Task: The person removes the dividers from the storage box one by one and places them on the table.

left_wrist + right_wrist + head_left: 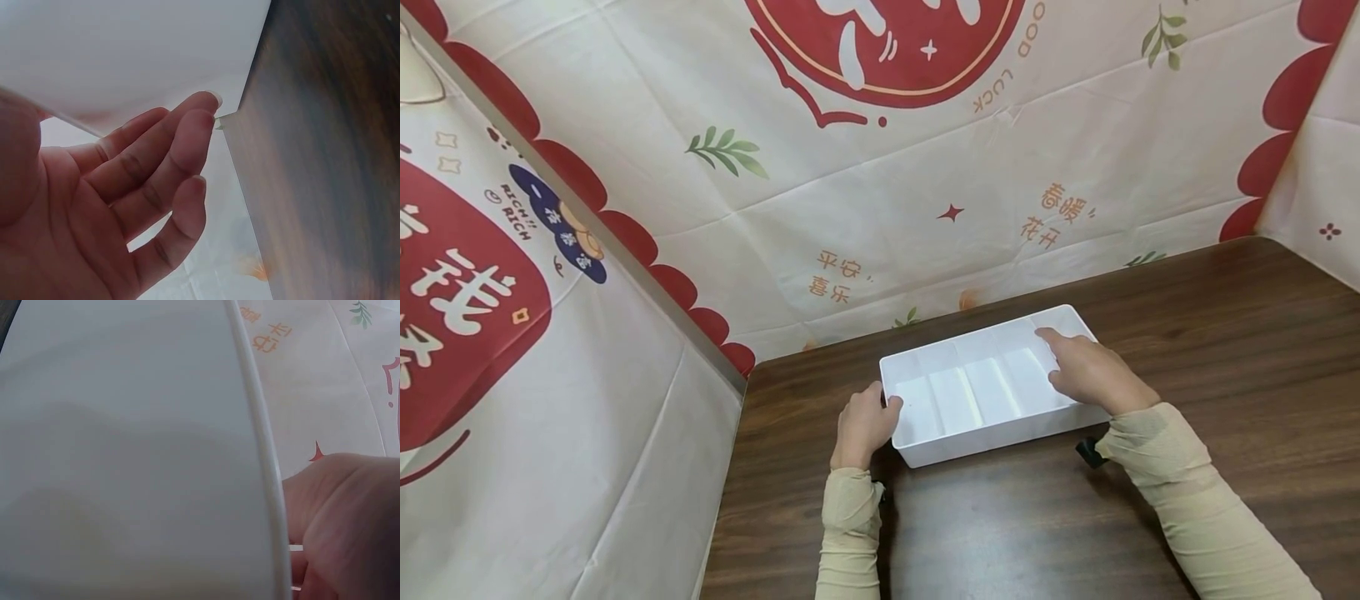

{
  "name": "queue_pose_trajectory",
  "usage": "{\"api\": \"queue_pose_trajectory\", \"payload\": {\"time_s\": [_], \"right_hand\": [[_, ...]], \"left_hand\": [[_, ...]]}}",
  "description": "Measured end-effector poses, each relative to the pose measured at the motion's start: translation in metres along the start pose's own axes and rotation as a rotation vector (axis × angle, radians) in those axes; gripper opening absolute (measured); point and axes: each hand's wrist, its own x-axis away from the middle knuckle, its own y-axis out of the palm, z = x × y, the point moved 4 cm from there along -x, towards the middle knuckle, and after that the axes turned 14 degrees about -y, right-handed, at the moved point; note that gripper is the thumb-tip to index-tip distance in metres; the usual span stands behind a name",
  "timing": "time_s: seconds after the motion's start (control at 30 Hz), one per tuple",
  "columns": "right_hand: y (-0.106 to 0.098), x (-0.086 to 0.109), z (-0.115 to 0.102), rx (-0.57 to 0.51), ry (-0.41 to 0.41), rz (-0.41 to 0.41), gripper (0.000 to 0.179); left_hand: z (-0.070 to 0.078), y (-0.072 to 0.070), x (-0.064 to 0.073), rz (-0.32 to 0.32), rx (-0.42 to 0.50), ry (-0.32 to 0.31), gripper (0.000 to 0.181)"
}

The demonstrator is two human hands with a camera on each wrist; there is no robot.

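Note:
A shallow white plastic tray [985, 432] with a ridged floor stands on the brown table. At its left end my left hand [862, 421] grips the wall, the thumb at the rim. In the left wrist view the curled fingers [190, 147] of that hand lie along the outer wall of the tray [144, 56]. My right hand [1093, 371] holds the right end from above, reaching over the rim. Its index finger and thumb show on the inner side, with the other fingers mostly hidden. The tray's outer wall [137, 450] fills much of the right wrist view.
The wood-grain table [1000, 517] runs back to a white printed cloth [880, 208] hung behind the tray. Another printed cloth [625, 400] closes off the left side. A small black object [1090, 452] shows at the right cuff.

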Motion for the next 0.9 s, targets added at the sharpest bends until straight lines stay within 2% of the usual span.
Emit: {"api": "queue_pose_trajectory", "payload": {"time_s": [0.5, 0.9], "right_hand": [[-0.0009, 0.0009, 0.0003, -0.006, -0.019, -0.002, 0.066], [0.0001, 0.0003, 0.0002, -0.029, -0.023, 0.003, 0.066]], "left_hand": [[0.0015, 0.0014, 0.0003, 0.023, -0.049, -0.037, 0.032], [0.004, 0.0018, 0.0013, 0.061, -0.071, -0.04, 0.028]]}}
